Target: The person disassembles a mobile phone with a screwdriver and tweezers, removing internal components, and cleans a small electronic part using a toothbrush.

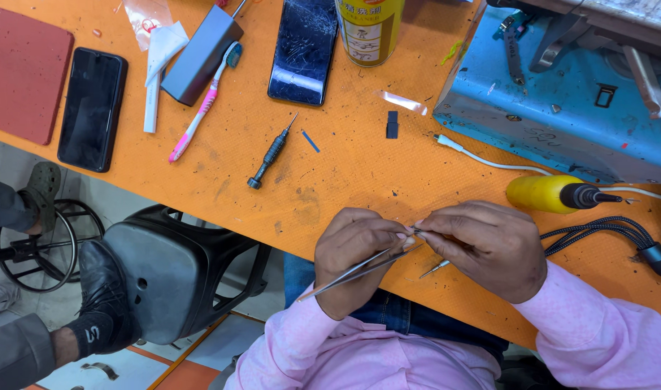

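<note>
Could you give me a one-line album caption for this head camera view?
Two hands, left and right, work metal tweezers together over an orange workbench strewn with phones and a screwdriver.

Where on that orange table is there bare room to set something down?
The widest bare patch of the orange table lies between the black screwdriver, the white cable and the hands. A smaller one sits below the pink toothbrush. The far edge, around the cracked phone and yellow can, is crowded.

Yellow labelled can [368, 27] at table's far edge — cracked dark phone screen [303, 49] beside it, intact black one [93, 108] far left.
</note>
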